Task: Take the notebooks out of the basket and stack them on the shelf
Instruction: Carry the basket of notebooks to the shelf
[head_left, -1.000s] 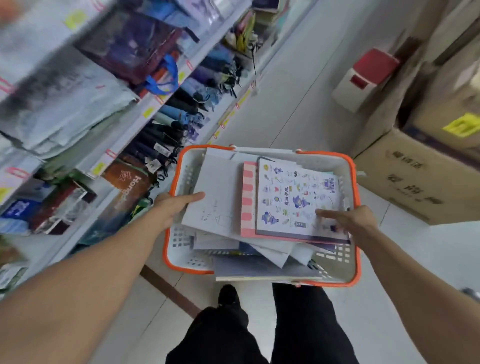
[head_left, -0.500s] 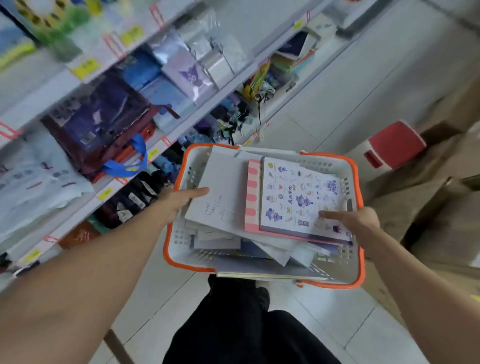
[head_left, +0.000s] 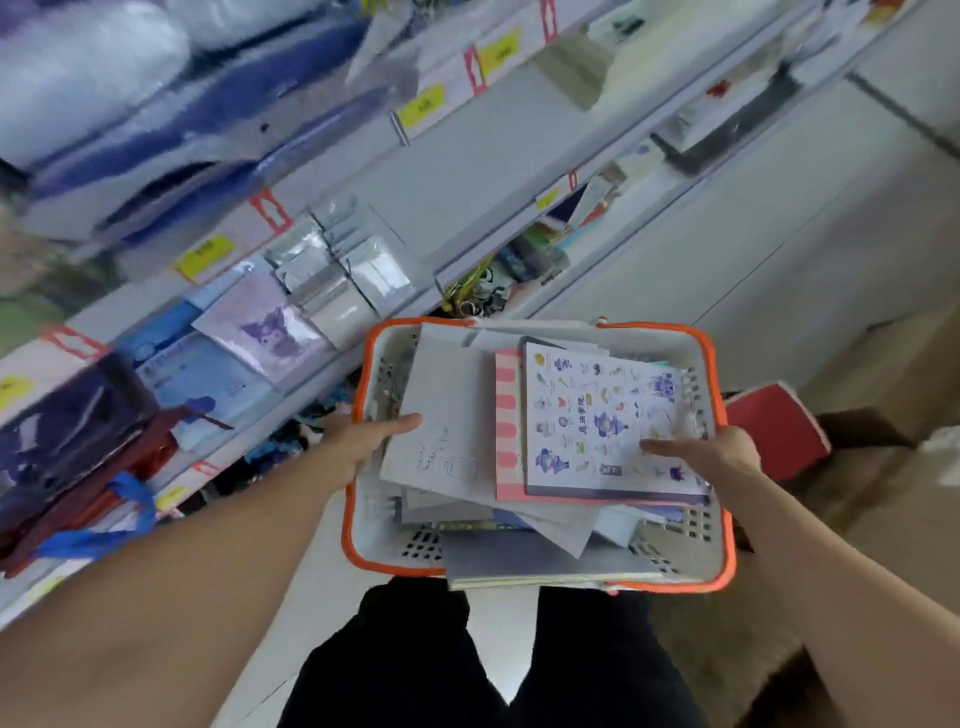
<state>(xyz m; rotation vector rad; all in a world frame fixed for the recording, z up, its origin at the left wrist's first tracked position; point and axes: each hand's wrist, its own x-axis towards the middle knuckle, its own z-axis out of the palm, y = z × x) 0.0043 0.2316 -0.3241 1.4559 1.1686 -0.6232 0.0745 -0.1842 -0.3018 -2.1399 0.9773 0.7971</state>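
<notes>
A white basket with an orange rim (head_left: 727, 551) hangs in front of me at waist height, full of notebooks. On top lie a plain white notebook (head_left: 447, 405), a pink-striped one (head_left: 506, 415) and one with a cartoon sticker cover (head_left: 597, 410). A grey notebook (head_left: 519, 561) juts over the near rim. My left hand (head_left: 363, 441) grips the basket's left side, thumb across the white notebook. My right hand (head_left: 711, 452) grips the right side, thumb on the sticker cover. A grey shelf board (head_left: 467, 171) runs up and to the left of the basket.
The shelves on the left hold folders, plastic sleeves (head_left: 337, 275) and a dark bag with blue handles (head_left: 78, 457). A red-topped stool (head_left: 774, 426) stands just right of the basket, with brown cardboard boxes (head_left: 909, 519) beyond it. My legs in black trousers are below.
The view has tilted up and turned toward the shelves, bringing higher shelf levels into sight. Both hands keep the same hold on the basket, and the notebooks have not shifted.
</notes>
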